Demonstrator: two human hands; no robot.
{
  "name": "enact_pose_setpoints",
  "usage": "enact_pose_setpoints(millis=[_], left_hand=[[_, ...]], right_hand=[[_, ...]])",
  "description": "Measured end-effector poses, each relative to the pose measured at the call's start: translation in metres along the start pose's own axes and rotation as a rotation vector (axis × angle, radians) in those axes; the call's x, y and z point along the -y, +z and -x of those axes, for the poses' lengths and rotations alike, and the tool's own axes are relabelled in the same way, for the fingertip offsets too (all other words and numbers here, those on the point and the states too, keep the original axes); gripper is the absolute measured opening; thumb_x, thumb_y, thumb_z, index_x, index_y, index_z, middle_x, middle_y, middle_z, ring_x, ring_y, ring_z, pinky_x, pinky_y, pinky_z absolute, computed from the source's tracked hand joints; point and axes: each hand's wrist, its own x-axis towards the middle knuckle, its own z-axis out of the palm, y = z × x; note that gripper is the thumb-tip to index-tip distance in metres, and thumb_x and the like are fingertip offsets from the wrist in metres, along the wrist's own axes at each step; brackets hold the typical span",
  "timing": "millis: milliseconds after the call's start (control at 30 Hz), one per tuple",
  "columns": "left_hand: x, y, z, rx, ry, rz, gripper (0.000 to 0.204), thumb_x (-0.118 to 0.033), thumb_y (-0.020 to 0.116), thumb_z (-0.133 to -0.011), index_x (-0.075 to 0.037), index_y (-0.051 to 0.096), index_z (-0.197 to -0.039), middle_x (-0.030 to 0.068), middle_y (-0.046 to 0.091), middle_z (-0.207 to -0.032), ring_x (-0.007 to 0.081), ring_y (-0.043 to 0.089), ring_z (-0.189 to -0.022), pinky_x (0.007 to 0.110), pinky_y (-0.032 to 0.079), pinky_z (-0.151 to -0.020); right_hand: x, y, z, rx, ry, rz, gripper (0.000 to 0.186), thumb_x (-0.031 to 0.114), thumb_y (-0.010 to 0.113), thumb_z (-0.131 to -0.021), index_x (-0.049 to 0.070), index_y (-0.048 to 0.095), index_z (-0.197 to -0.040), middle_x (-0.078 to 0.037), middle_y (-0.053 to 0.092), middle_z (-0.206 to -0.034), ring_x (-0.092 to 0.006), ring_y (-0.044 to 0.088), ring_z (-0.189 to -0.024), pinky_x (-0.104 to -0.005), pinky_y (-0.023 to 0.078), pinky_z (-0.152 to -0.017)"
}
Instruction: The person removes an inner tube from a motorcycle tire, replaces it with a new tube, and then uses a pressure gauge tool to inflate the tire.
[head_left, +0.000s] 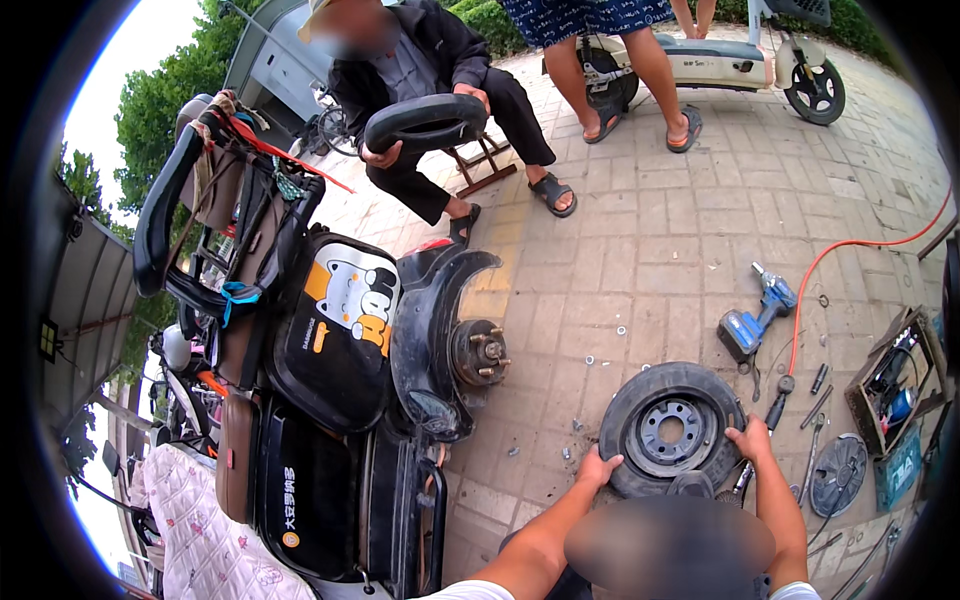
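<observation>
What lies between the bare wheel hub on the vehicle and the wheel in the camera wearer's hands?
Brick paving with small loose pieces on it separates hub and wheel in the head view.

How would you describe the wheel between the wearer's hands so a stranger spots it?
From the black vehicle on the left, cross the paving rightward. Low down, the left hand and right hand hold a wheel. Unlike the black ring held by the seated person, it shows a metal rim with holes around its centre.

White characters (290, 498) mark the black panel (322, 515), bold letters (377, 302) the cartoon sticker (342, 288), small print (698, 65) the pale scooter (728, 71).
</observation>
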Motion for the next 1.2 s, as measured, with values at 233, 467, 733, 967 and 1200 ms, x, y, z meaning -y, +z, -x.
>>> enact_pose_setpoints(millis=[233,467,733,967,1200], left_hand=[[0.002,0.0,0.001,-0.023,-0.016,0.021,0.056,-0.028,0.077,-0.077,0.001,0.055,-0.121,0.0186,0.065,-0.114,0.0282,0.062,-0.107,0.037,0.046,-0.094],[-0.004,-0.005,0.006,0.012,-0.007,-0.068,0.058,-0.032,0.074,-0.08,-0.002,0.052,-0.124,0.0191,0.062,-0.12,0.0326,0.059,-0.112,0.04,0.044,-0.096],[-0.013,-0.001,0.005,0.086,-0.02,0.289,0.056,-0.013,0.075,-0.079,0.002,0.049,-0.126,0.0171,0.063,-0.117,0.0265,0.06,-0.107,0.036,0.045,-0.095],[0.006,-0.004,-0.013,0.095,-0.028,0.345,0.052,-0.011,0.073,-0.081,0.001,0.051,-0.126,0.0139,0.063,-0.117,0.023,0.061,-0.107,0.035,0.046,-0.095],[0.052,-0.026,-0.019,0.069,-0.023,0.295,0.059,-0.01,0.073,-0.081,0.007,0.044,-0.13,0.0186,0.06,-0.122,0.026,0.059,-0.11,0.035,0.046,-0.097]], right_hand=[[0.01,-0.006,0.004,0.023,0.0,0.016,0.054,0.031,0.08,-0.069,-0.007,0.059,-0.1,-0.028,0.065,-0.095,-0.0403,0.063,-0.092,-0.0434,0.049,-0.081],[0.005,-0.001,-0.001,0.0,-0.078,0.019,0.052,0.032,0.078,-0.07,-0.006,0.06,-0.102,-0.028,0.065,-0.097,-0.039,0.064,-0.095,-0.0433,0.049,-0.084],[0.001,-0.006,0.0,0.071,-0.069,0.006,0.052,0.031,0.076,-0.073,-0.003,0.062,-0.109,-0.026,0.065,-0.101,-0.0394,0.063,-0.098,-0.0431,0.048,-0.087],[-0.001,-0.003,-0.004,0.186,-0.077,0.028,0.05,0.035,0.078,-0.07,-0.004,0.066,-0.099,-0.028,0.066,-0.095,-0.0399,0.064,-0.093,-0.0429,0.05,-0.083],[0.01,0.023,0.031,0.15,-0.097,-0.054,0.052,0.034,0.08,-0.068,-0.006,0.066,-0.099,-0.026,0.067,-0.092,-0.0378,0.066,-0.09,-0.0426,0.05,-0.081]])
